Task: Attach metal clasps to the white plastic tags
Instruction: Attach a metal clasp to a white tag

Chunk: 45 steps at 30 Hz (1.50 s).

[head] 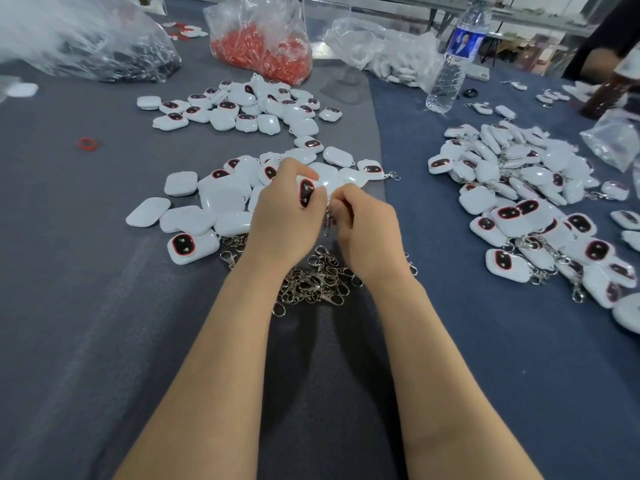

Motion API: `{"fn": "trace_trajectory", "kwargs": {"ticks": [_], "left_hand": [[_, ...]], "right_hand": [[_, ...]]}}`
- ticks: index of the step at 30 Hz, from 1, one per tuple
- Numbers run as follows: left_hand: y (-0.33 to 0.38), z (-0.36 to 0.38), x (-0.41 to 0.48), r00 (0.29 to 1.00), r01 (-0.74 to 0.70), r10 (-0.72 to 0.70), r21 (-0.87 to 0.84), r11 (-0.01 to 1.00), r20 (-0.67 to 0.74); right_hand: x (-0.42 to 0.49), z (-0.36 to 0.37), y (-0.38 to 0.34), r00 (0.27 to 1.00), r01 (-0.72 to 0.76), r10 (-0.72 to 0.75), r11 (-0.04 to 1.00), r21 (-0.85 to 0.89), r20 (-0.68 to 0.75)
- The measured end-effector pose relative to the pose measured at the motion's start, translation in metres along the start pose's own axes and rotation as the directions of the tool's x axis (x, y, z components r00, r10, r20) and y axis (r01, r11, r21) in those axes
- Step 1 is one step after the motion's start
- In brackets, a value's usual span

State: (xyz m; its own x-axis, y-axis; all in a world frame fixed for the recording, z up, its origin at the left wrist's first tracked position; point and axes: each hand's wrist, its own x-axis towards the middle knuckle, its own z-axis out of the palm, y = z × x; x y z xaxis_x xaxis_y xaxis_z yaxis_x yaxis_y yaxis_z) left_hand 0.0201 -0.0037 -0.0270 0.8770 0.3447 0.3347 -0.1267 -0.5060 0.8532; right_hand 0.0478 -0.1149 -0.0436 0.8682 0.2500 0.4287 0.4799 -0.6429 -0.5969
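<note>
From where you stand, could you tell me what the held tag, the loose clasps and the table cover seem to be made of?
Tag in the left hand: glossy white plastic, going by its soft highlights. Clasps: bright silvery metal, probably plated; they glint. Table cover: matte grey-blue cloth, likely felt; it shows no shine.

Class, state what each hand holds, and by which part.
Left hand grips a white tag by its edges; right hand pinches a metal clasp at its upper end.
</note>
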Motion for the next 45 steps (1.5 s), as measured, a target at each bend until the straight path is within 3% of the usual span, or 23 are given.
{"fn": "trace_trajectory", "kwargs": {"ticks": [3,5,6,8,10,11,18,20,21,22,24,26,28,30,32,34,35,36,39,42,45], "left_hand": [[-0.002,0.002,0.002,1.0,-0.017,0.015,-0.06,0.998,-0.021],[-0.003,0.007,0.004,0.989,0.142,-0.148,-0.247,0.958,-0.003],[-0.002,0.009,0.005,0.963,0.264,-0.264,-0.382,0.886,0.053],[0.0,0.009,0.006,0.865,0.485,-0.442,-0.63,0.606,0.24],[0.002,0.006,0.007,0.786,0.582,-0.458,-0.747,0.322,0.416],[0.002,0.004,0.007,0.763,0.609,-0.436,-0.757,0.237,0.477],[0.003,-0.001,0.009,0.684,0.68,-0.368,-0.733,0.01,0.63],[0.004,0.0,0.008,0.707,0.654,-0.394,-0.755,0.049,0.587],[0.004,0.001,0.008,0.739,0.623,-0.416,-0.772,0.125,0.529],[0.005,0.003,0.007,0.784,0.578,-0.438,-0.774,0.258,0.439],[0.005,0.006,0.005,0.891,0.433,-0.409,-0.631,0.643,0.195],[0.003,0.005,0.002,0.98,0.189,-0.198,-0.316,0.93,0.003],[0.002,0.003,-0.002,0.999,-0.044,0.044,-0.036,0.998,0.003],[0.001,0.004,-0.004,0.988,-0.15,0.147,0.072,0.986,0.044],[-0.001,0.007,-0.003,0.992,-0.128,0.127,0.039,0.991,0.014],[-0.001,0.011,0.001,0.998,0.042,-0.049,-0.159,0.986,-0.042],[0.001,0.013,0.003,0.982,0.17,-0.188,-0.329,0.929,-0.023],[0.002,0.014,0.004,0.948,0.297,-0.315,-0.51,0.808,0.053],[0.005,0.011,0.007,0.828,0.511,-0.428,-0.803,0.307,0.363],[0.004,0.004,0.008,0.721,0.597,-0.39,-0.799,-0.067,0.572],[0.004,0.002,0.007,0.656,0.652,-0.321,-0.727,-0.216,0.683]], "right_hand": [[0.0,-0.001,-0.003,0.998,-0.058,0.063,0.986,0.155,-0.03],[0.0,-0.001,-0.006,0.993,-0.104,0.118,0.946,0.306,-0.026],[0.001,-0.001,-0.007,0.988,-0.135,0.152,0.916,0.379,-0.017],[0.002,-0.001,-0.009,0.978,-0.18,0.21,0.85,0.494,-0.006],[0.003,-0.003,-0.011,0.973,-0.181,0.231,0.822,0.54,-0.025],[0.004,-0.004,-0.011,0.971,-0.171,0.235,0.816,0.553,-0.046],[0.003,-0.01,-0.013,0.973,-0.165,0.227,0.802,0.575,-0.036],[0.003,-0.01,-0.013,0.974,-0.16,0.22,0.827,0.539,-0.049],[0.002,-0.009,-0.013,0.977,-0.151,0.206,0.854,0.498,-0.058],[0.002,-0.009,-0.013,0.981,-0.136,0.185,0.884,0.446,-0.067],[0.0,-0.008,-0.013,0.987,-0.106,0.14,0.93,0.351,-0.074],[0.001,-0.009,-0.01,0.991,-0.098,0.118,0.955,0.28,-0.057],[0.002,-0.01,-0.007,0.994,-0.107,0.111,0.973,0.205,-0.011],[0.003,-0.011,-0.004,0.994,-0.111,0.11,0.982,0.154,0.015],[0.003,-0.011,-0.004,0.994,-0.112,0.113,0.98,0.164,-0.001],[0.003,-0.01,-0.007,0.989,-0.139,0.148,0.955,0.262,-0.017],[0.003,-0.01,-0.008,0.985,-0.162,0.174,0.934,0.319,-0.01],[0.003,-0.009,-0.01,0.98,-0.183,0.197,0.911,0.37,0.0],[0.003,-0.008,-0.013,0.974,-0.202,0.227,0.85,0.487,0.007],[0.002,-0.007,-0.014,0.975,-0.174,0.221,0.842,0.51,-0.033],[0.002,-0.005,-0.013,0.976,-0.147,0.206,0.87,0.47,-0.076]]}}
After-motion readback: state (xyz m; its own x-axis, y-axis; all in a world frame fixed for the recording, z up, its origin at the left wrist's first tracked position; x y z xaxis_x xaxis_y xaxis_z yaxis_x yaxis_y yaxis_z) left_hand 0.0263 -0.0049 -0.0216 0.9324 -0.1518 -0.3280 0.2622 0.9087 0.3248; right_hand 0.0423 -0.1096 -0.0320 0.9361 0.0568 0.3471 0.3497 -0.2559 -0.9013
